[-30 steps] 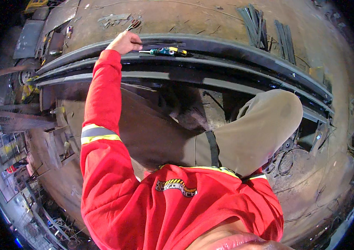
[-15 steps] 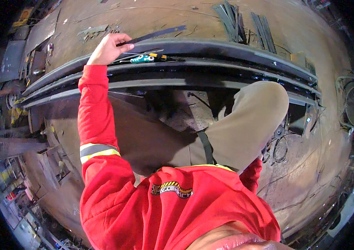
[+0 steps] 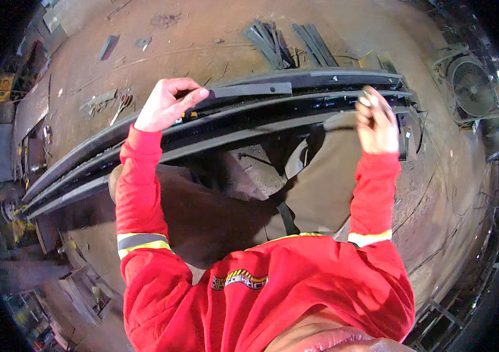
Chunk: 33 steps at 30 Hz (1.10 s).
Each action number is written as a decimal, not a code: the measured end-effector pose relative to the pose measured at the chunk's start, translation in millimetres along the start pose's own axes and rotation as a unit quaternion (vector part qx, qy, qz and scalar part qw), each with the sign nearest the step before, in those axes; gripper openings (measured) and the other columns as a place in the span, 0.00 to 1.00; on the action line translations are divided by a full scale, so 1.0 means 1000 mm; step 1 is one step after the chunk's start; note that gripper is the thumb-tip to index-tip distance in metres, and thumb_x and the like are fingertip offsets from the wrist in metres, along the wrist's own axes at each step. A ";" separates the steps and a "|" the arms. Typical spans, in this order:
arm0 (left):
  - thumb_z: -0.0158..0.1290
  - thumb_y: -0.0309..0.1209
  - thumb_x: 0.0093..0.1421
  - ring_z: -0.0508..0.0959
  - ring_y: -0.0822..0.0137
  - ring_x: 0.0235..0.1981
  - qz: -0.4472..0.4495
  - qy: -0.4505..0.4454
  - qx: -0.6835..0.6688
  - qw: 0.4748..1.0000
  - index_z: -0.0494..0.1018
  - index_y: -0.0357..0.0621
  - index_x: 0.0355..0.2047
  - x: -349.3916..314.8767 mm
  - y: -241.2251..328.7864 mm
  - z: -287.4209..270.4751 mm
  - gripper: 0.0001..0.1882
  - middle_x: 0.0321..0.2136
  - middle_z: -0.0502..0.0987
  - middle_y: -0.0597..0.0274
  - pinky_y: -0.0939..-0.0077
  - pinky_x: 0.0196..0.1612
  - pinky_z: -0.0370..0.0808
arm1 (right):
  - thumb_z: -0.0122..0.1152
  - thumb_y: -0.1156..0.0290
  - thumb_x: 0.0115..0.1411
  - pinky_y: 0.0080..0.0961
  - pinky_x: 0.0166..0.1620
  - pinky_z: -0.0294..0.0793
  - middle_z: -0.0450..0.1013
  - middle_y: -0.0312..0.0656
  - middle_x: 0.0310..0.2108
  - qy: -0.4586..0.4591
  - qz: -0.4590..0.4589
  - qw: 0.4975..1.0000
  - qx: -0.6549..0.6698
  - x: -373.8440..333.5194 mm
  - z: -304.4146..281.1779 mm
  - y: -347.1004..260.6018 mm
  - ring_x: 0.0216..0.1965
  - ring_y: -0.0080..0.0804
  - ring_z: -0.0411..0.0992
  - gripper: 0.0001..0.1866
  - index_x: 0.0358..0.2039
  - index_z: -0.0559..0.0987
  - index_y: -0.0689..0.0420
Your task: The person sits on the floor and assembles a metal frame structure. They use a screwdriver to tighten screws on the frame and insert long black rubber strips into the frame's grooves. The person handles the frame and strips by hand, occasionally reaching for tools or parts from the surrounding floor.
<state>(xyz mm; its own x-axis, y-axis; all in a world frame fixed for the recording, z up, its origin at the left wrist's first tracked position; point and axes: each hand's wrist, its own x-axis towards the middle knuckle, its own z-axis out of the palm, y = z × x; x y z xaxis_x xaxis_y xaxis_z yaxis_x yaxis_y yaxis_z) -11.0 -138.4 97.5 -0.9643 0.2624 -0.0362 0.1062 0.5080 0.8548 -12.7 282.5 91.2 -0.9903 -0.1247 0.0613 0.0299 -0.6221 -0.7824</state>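
Our left hand (image 3: 167,105) pinches the near end of a short flat steel bar (image 3: 249,90), fingers closed on it. Our right hand (image 3: 376,120) is curled shut on a small object we cannot make out. The bar's long axis runs left to right, lying along the top of the long curved steel leaves (image 3: 214,132) that stretch across before us, between both hands.

Red long-sleeved top (image 3: 273,293) (yellow-grey reflective bands on sleeves, chest emblem), khaki trousers (image 3: 326,176), bare hands.

Left hand (image 3: 167,105) and right hand (image 3: 377,122) raised, fingers pinched.
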 end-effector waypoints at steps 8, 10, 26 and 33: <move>0.57 0.37 0.59 0.70 0.78 0.23 0.083 0.046 -0.012 0.995 0.76 0.36 0.27 0.003 0.015 0.006 0.15 0.18 0.72 0.68 0.82 0.27 0.67 | 0.59 0.77 0.59 0.19 0.25 0.70 0.75 0.41 0.28 -0.044 0.095 0.994 -0.012 0.034 0.107 0.053 0.22 0.24 0.70 0.09 0.40 0.78 0.65; 0.57 0.38 0.59 0.70 0.78 0.22 0.093 0.050 0.002 0.994 0.76 0.36 0.27 0.004 0.013 0.007 0.15 0.18 0.72 0.68 0.81 0.27 0.67 | 0.59 0.77 0.58 0.20 0.25 0.71 0.75 0.42 0.28 -0.065 0.096 0.993 0.008 0.035 0.107 0.059 0.23 0.24 0.70 0.09 0.40 0.78 0.65; 0.56 0.35 0.59 0.67 0.79 0.23 0.108 0.128 0.042 0.985 0.75 0.36 0.29 0.009 0.005 0.012 0.12 0.19 0.72 0.67 0.81 0.28 0.66 | 0.57 0.82 0.57 0.25 0.42 0.80 0.76 0.48 0.36 0.005 0.205 0.960 0.191 0.042 0.092 0.080 0.38 0.36 0.76 0.06 0.36 0.77 0.65; 0.56 0.33 0.59 0.68 0.79 0.23 0.077 0.080 0.010 0.994 0.76 0.36 0.29 0.009 0.006 0.011 0.11 0.20 0.73 0.68 0.82 0.28 0.66 | 0.55 0.81 0.59 0.22 0.35 0.75 0.75 0.47 0.33 -0.020 0.205 0.962 0.179 0.043 0.084 0.082 0.32 0.32 0.73 0.07 0.38 0.77 0.65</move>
<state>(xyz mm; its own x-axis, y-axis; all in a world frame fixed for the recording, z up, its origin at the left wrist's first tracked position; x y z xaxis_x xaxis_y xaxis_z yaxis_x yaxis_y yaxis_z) -16.7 -124.1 96.2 -0.9621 0.2057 0.1792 0.2596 0.4885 0.8330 -41.5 161.3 82.3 -0.8797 -0.4413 -0.1770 0.4684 -0.7403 -0.4822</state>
